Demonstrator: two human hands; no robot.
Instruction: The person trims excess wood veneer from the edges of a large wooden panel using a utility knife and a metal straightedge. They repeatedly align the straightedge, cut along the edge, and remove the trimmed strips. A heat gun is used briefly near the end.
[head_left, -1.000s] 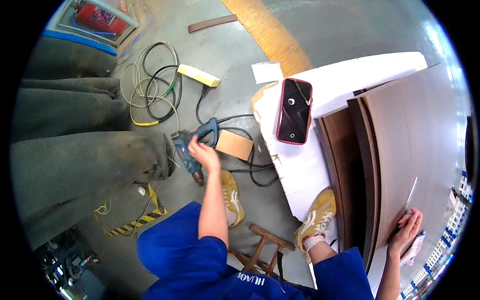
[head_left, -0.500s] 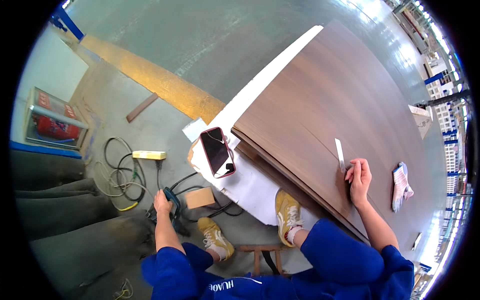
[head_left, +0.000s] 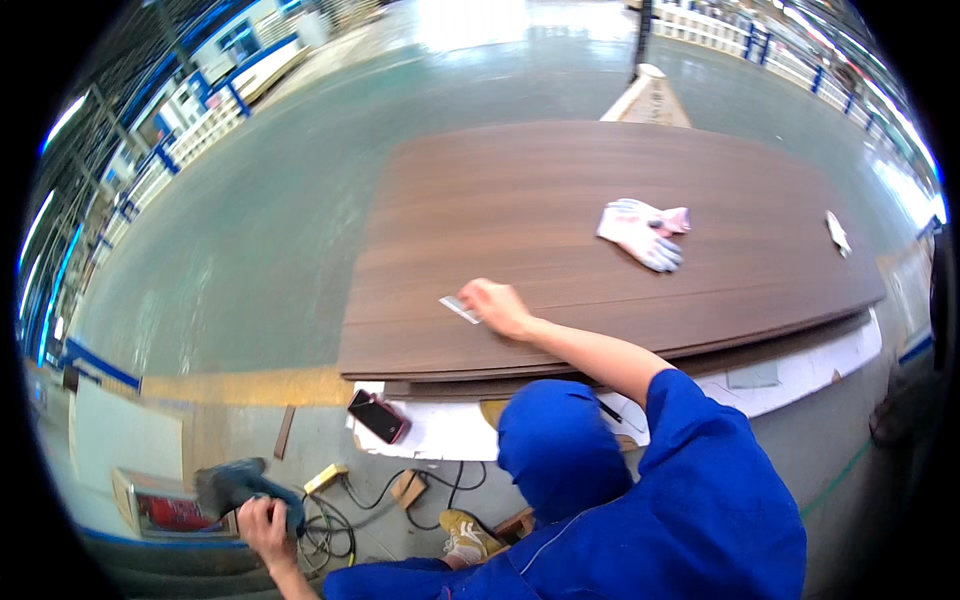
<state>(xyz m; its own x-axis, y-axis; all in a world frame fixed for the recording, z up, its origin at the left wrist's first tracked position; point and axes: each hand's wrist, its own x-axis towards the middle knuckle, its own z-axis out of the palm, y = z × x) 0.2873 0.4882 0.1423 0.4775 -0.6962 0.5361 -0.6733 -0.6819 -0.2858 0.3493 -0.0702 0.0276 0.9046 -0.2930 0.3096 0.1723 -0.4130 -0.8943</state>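
Note:
My left hand [head_left: 265,528], low at the left, is closed around a dark teal power tool [head_left: 235,488], smeared by motion and lifted above the floor. Its exact kind is hard to make out. My right hand [head_left: 495,305] rests over the near left part of a dark brown wood-grain panel [head_left: 530,220], fingers curled and pinching a thin, flat silvery strip [head_left: 459,310] that sticks out to their left. Farther right on the panel lies a pair of white and pink work gloves [head_left: 640,235].
Below the panel's near edge, a phone [head_left: 378,416] lies on white sheeting [head_left: 440,430]. Black cables, a yellow power strip [head_left: 325,478] and a wood block [head_left: 408,488] are on the floor. A glass-fronted box with red inside [head_left: 170,512] stands left. A small white object [head_left: 837,233] lies far right.
My view has swung round to the right. My left hand has lifted the power tool off the floor, moving it left. My right hand is still over the panel with the strip.

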